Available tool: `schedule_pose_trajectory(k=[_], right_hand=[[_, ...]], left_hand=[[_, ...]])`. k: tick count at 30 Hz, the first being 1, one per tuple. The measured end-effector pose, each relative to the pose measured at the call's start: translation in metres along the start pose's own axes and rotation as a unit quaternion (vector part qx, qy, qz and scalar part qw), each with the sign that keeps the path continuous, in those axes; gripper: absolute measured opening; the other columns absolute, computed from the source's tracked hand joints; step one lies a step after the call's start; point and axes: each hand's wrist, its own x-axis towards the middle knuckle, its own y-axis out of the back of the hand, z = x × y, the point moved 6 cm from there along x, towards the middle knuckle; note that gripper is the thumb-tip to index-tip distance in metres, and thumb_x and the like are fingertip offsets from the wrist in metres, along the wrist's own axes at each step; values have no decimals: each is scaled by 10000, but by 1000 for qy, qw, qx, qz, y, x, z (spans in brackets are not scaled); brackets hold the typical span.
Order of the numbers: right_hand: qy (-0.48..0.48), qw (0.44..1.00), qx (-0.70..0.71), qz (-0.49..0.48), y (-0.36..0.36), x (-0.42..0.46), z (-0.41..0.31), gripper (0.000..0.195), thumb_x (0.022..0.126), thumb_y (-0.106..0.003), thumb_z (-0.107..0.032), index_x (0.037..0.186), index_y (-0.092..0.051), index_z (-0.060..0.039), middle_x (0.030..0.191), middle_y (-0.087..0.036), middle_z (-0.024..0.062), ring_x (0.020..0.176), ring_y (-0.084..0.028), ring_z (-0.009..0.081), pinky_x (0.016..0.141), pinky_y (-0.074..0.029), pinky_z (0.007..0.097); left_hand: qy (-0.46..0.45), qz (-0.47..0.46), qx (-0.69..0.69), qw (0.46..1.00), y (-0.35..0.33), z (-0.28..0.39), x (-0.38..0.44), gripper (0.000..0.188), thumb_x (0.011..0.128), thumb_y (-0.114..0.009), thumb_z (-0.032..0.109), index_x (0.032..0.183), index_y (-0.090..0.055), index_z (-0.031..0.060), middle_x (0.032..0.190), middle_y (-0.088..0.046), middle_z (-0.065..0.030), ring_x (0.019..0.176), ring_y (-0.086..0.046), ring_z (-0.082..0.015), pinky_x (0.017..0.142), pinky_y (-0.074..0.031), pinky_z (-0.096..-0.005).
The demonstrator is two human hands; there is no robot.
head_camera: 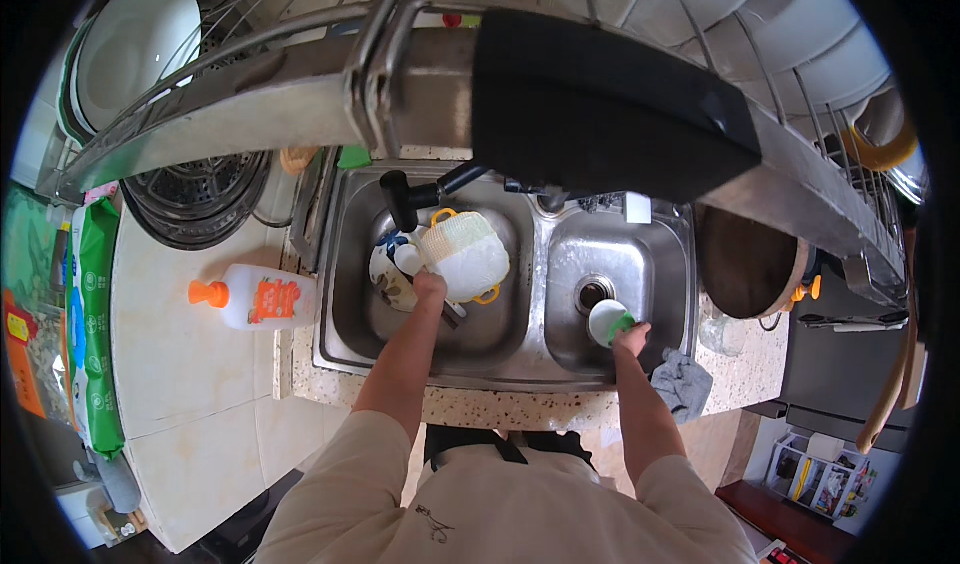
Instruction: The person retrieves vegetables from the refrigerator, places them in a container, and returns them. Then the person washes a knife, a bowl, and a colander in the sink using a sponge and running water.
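My left hand (430, 286) is over the left basin of the steel double sink (538, 286), at a small white spoon-like piece (409, 259); whether its fingers grip it is unclear. Beside it lie a patterned plate (390, 283) and a white dish with yellow handles (469, 260), a pale mesh cloth partly over the dish. A dark-handled utensil (453, 314) shows under my left wrist. In the right basin, near the drain (593, 292), my right hand (632, 339) is closed on a green sponge or scourer (621, 326) that touches a small white bowl (604, 319).
A black faucet (409, 198) reaches over the left basin. A pump bottle (259, 297) stands left of the sink. A grey cloth (681, 385) hangs at the front right edge, near a clear glass (722, 335). Overhead runs a metal dish rack (300, 106); a wooden-rimmed pan (750, 264) is at the right.
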Motion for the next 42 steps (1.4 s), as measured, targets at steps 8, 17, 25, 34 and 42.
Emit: schedule_pose_trajectory(k=[8, 17, 25, 34, 42], right_hand=[[104, 994, -39, 15, 25, -13, -31, 335, 776, -620, -81, 1027, -400, -53, 994, -592, 208, 953, -575, 417, 782, -450, 490], [90, 993, 69, 44, 44, -41, -52, 368, 746, -672, -69, 1002, -408, -66, 943, -580, 197, 893, -582, 418, 762, -450, 458], [159, 962, 223, 20, 54, -57, -55, 388, 718, -712, -30, 976, -424, -66, 955, -520, 111, 887, -535, 258, 826, -428, 345], [85, 921, 372, -76, 56, -95, -39, 410, 734, -681, 71, 996, -406, -83, 1001, -464, 66, 943, -470, 173, 852, -391, 282], [132, 892, 415, -118, 60, -128, -85, 470, 726, -688, 76, 1079, -420, -79, 1054, -475, 84, 985, -476, 178, 870, -394, 291]], left_hand=[[14, 85, 31, 996, 31, 12, 19, 171, 795, -579, 134, 899, -671, 33, 860, -652, -187, 832, -632, -357, 739, -501, -416], [416, 5, -402, 815, -75, -28, -84, 295, 849, -489, 145, 1077, -538, -35, 1017, -589, -171, 909, -593, -319, 779, -505, -439], [482, -80, -646, 586, -121, -10, -77, 164, 829, -415, 10, 982, -462, -23, 952, -489, -157, 706, -525, -257, 576, -519, -340], [307, 38, -432, 847, -23, 54, -35, 193, 796, -505, 48, 959, -606, 33, 1024, -602, -117, 862, -605, -250, 653, -514, -351], [-269, -199, 345, 877, 44, 120, 22, 154, 763, -611, 143, 810, -684, 16, 849, -683, -118, 725, -658, -237, 600, -501, -358]])
